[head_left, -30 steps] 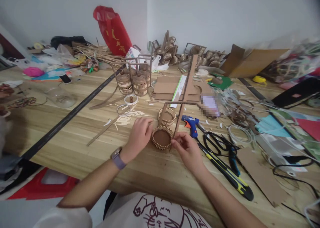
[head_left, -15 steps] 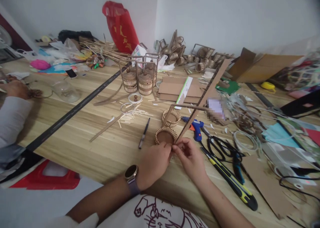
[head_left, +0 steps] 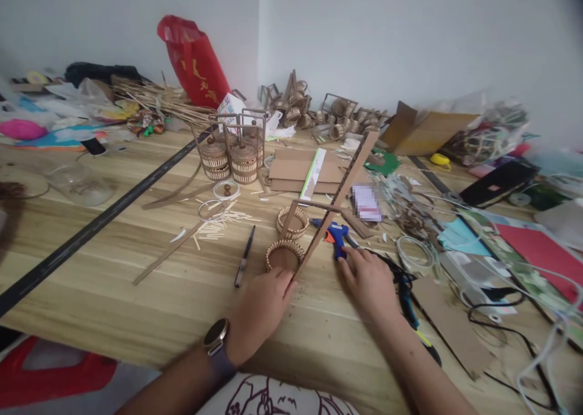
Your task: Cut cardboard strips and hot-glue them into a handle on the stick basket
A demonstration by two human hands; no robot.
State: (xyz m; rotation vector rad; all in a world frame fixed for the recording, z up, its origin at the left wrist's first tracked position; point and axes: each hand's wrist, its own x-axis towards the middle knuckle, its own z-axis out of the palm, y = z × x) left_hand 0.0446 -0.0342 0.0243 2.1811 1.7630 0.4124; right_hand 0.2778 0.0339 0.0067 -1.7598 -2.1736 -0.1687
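The front basket, a round, open one with a ribbed wall of short pale sticks and a brown base (head_left: 285,256), sits on the pale wooden table (head_left: 191,312) just before the person, with a matching rear basket (head_left: 294,222) behind it. The left hand (head_left: 264,302) lies at its near wall, fingers close together, apparently to keep the basket and the foot of a long brown cardboard strip (head_left: 342,190) from slipping; its fingertips are partly hidden, so whether they pinch the strip cannot be told. The strip slants up and away, crossing a thin brown angular frame (head_left: 316,205) that perhaps props it. The right hand (head_left: 368,281) is at the handle of a blue glue gun (head_left: 337,239) with an orange trigger, its fingers loosely curved and thumb apart, not wrapped round it. The strip passes in front of the gun's nozzle end, so it stands in the way on that side, while dark-handled scissors (head_left: 403,275) and a yellow-and-black cutter (head_left: 428,341) crowd under the right forearm. Leftward lie a black pen (head_left: 246,257) and scattered pale stick pieces (head_left: 212,228); lidded stick baskets (head_left: 243,164) stand farther back.
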